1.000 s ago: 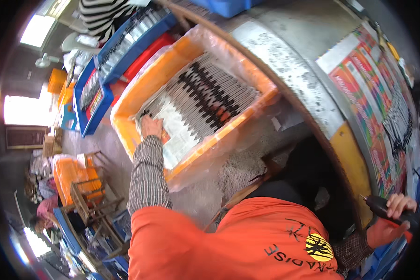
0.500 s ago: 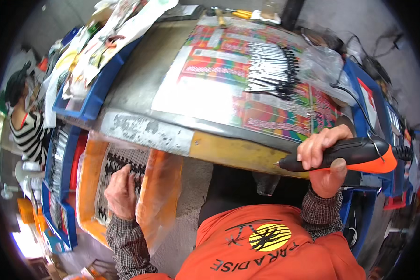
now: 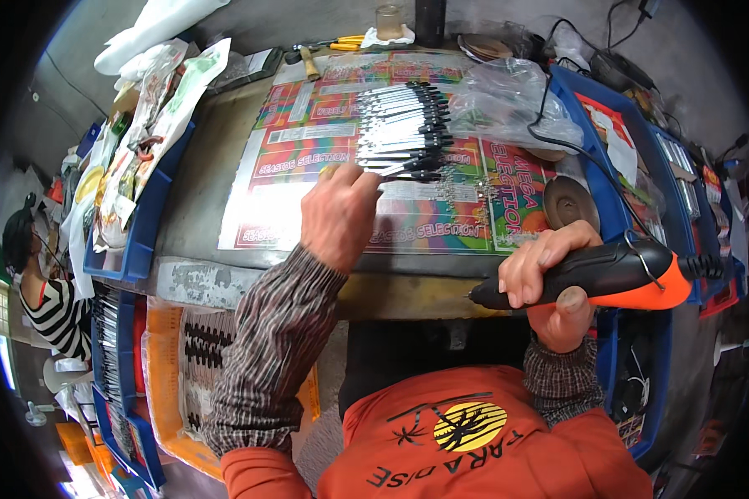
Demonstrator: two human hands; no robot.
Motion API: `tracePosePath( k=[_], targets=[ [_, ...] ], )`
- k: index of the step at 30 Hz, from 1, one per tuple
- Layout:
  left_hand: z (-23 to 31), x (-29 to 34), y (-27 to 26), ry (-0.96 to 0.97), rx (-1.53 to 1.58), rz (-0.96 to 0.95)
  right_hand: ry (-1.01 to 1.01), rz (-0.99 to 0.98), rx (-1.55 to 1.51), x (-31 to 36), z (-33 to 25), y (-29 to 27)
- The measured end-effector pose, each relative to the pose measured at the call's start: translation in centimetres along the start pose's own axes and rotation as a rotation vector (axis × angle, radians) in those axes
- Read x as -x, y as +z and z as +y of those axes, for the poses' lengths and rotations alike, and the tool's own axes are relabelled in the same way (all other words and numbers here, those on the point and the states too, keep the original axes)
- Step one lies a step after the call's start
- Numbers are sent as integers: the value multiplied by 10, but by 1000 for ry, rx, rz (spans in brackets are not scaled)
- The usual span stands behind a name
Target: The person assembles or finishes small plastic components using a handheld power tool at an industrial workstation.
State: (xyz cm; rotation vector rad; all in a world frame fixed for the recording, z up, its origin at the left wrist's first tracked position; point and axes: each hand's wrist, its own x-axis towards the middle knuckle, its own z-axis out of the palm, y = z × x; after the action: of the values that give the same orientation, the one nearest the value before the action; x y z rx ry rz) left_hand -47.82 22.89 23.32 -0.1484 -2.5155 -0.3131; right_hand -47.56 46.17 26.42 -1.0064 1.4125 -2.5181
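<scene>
Head view: nearest the body, the right hand [image 3: 549, 287] is clenched around an orange and black power tool [image 3: 595, 274], its tip aimed left and level, seemingly kept ready. Further out, the left hand [image 3: 339, 218] pinches black-handled metal strips [image 3: 404, 133], fanned beyond its fingers across the colourful sheet [image 3: 308, 166], likely for easy picking.

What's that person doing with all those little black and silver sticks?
A person sits at a workbench. Their left hand lays a bunch of thin metal strips with black ends on a colourful printed sheet. Their right hand grips an orange and black power tool near the bench edge, away from the strips.
</scene>
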Motion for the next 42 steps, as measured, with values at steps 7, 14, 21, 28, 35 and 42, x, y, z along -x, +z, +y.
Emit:
tracePosePath(
  k=[7, 14, 21, 28, 35, 42],
  targets=[
    [3, -35, 48, -79, -75, -163, 7, 36, -27, 3, -6, -14],
    [1, -38, 67, -60, -59, -101, -19, 62, -19, 1, -5, -26],
    [-5, -35, 72, 39, -120, -64, -41, 107, 22, -8, -4, -29],
    [-4, -32, 59, -126, 202, 26, -62, 165, 102, -17, 13, -32],
    [9, -20, 37, -325, 660, 52, -115, 123, -42, -24, 30, -34],
    [23, 2, 15, -560, 1030, -53, -111, 145, 4, -28, 36, -32]
  ],
)
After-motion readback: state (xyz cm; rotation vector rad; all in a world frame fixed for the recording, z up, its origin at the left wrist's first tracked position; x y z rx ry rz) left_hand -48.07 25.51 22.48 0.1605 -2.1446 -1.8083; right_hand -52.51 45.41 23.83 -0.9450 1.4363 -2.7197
